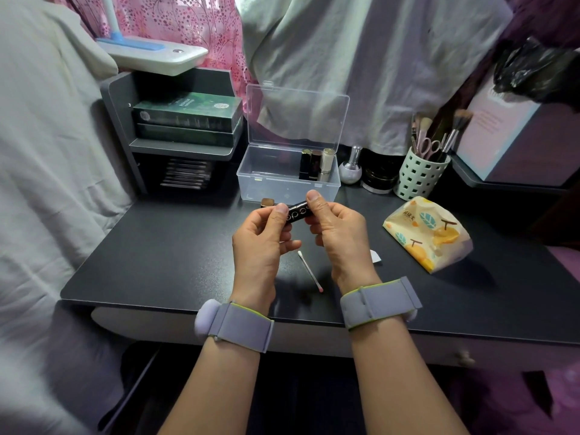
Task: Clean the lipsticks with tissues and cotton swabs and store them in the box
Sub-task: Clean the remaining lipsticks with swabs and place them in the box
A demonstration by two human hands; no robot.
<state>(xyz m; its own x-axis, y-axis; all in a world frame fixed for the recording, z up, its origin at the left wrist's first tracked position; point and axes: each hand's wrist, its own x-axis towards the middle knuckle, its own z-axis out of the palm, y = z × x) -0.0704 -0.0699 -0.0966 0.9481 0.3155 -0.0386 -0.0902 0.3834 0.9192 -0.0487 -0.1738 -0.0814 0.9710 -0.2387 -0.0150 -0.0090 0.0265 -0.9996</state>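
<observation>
Three lipsticks (pixel 314 164) already stand in the open clear box (pixel 251 180), just beyond the hands. A fourth, the black lipstick (pixel 297 212), is pinched at either end between the left hand (pixel 262 238) and right hand (pixel 334 229), each grip curled round it above the table (pixel 157 252). Below the grip lies a cotton swab (pixel 310 271) with a pink-stained tip; the tissue pack (pixel 428 233) sits to the right. Another lipstick (pixel 267 202) apparently waits behind the left thumb, so the task looks over halfway done.

Between both thumbs, the lipstick (pixel 297 212) looks glossy black plastic; behind it the box (pixel 287 180) is clear smooth plastic, below it the desk (pixel 175 246) matt dark.
</observation>
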